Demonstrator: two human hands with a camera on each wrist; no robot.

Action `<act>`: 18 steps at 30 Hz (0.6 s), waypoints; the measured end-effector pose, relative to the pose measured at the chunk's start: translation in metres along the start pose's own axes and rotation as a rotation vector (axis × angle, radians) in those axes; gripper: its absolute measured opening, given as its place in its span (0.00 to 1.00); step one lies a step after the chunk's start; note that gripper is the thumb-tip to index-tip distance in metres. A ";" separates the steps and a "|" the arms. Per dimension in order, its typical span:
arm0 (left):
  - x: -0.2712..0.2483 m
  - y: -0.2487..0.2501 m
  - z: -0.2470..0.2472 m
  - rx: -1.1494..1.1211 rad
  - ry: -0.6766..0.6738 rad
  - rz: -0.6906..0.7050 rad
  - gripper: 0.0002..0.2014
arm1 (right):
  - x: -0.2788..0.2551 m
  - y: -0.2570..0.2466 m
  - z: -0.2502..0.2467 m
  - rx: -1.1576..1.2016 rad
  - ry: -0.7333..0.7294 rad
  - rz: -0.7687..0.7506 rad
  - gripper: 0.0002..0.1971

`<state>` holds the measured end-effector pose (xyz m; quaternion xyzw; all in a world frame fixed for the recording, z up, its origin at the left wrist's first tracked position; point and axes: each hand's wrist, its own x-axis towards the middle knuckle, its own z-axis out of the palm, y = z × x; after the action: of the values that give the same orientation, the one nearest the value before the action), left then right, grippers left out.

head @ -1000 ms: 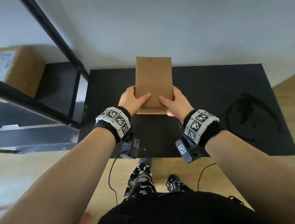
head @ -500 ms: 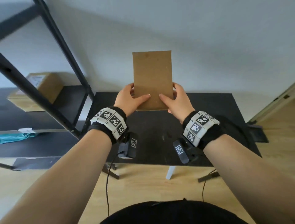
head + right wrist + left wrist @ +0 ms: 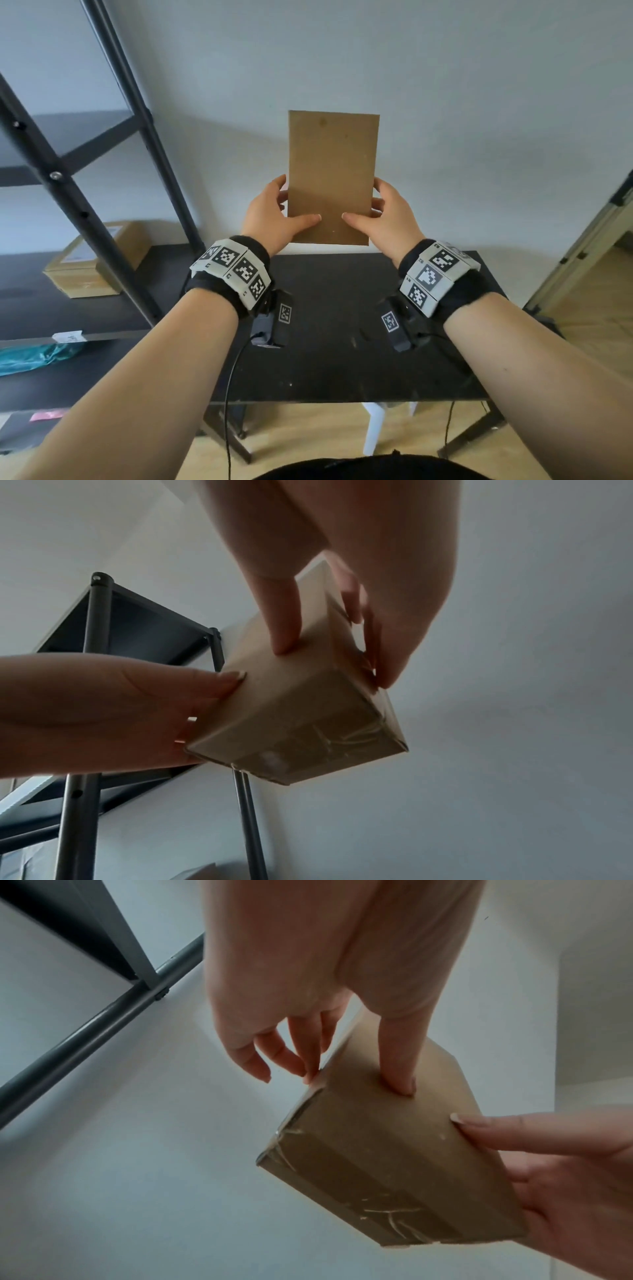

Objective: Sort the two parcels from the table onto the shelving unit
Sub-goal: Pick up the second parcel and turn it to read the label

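Note:
A plain brown cardboard parcel (image 3: 331, 174) stands upright in the air above the black table (image 3: 342, 359), its broad blank face toward me. My left hand (image 3: 274, 219) grips its lower left edge, thumb on the near face and fingers behind. My right hand (image 3: 383, 219) grips the lower right edge the same way. In the left wrist view the parcel (image 3: 387, 1153) shows a taped end; the right wrist view shows the parcel (image 3: 301, 710) from below. A second brown parcel (image 3: 99, 260) with a white label lies on the black shelving unit (image 3: 68, 318) at the left.
The shelving unit's black uprights (image 3: 144, 137) rise just left of the table. A teal packet (image 3: 34, 356) lies on a lower shelf. A white wall stands behind the table, a doorway (image 3: 589, 260) opens at the right, and wooden floor lies below.
Both hands have lifted the parcel off the table and raised it upright in front of the wall. My view has tilted upward, showing more of the shelving unit.

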<state>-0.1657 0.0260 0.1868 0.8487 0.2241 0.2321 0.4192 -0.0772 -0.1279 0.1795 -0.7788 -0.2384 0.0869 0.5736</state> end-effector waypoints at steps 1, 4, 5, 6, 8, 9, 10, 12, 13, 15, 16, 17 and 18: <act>0.000 0.001 -0.002 0.009 -0.004 0.009 0.46 | -0.001 -0.003 -0.001 0.009 0.001 0.004 0.39; -0.001 0.005 -0.006 0.010 -0.031 0.061 0.47 | -0.006 -0.015 -0.004 0.110 -0.002 0.034 0.36; -0.002 0.006 -0.006 -0.002 -0.049 0.068 0.47 | -0.007 -0.019 -0.004 0.155 -0.005 0.063 0.37; -0.002 0.007 -0.008 -0.030 -0.068 0.066 0.49 | -0.007 -0.022 -0.004 0.190 -0.001 0.101 0.41; -0.002 0.010 -0.009 -0.105 -0.100 0.034 0.53 | 0.001 -0.019 -0.005 0.254 -0.001 0.155 0.51; -0.002 0.012 -0.009 -0.139 -0.114 0.010 0.53 | 0.005 -0.016 -0.006 0.272 -0.001 0.167 0.53; -0.003 0.013 -0.010 -0.165 -0.128 -0.013 0.53 | 0.005 -0.017 -0.007 0.286 -0.004 0.185 0.55; -0.006 0.017 -0.011 -0.212 -0.164 -0.050 0.47 | 0.002 -0.023 -0.010 0.325 -0.014 0.226 0.58; -0.008 0.019 -0.012 -0.239 -0.181 -0.045 0.40 | -0.001 -0.025 -0.011 0.350 -0.029 0.245 0.59; -0.008 0.023 -0.013 -0.257 -0.163 -0.039 0.29 | -0.003 -0.028 -0.013 0.407 -0.049 0.307 0.63; -0.006 0.024 -0.014 -0.233 -0.140 -0.026 0.26 | -0.004 -0.029 -0.014 0.435 -0.043 0.344 0.64; -0.006 0.024 -0.014 -0.193 -0.120 -0.004 0.24 | -0.004 -0.029 -0.015 0.465 -0.036 0.371 0.61; -0.004 0.023 -0.014 -0.162 -0.094 0.021 0.23 | -0.005 -0.031 -0.016 0.496 -0.033 0.387 0.54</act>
<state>-0.1730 0.0199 0.2123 0.8242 0.1758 0.2135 0.4943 -0.0831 -0.1369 0.2129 -0.6446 -0.0667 0.2625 0.7149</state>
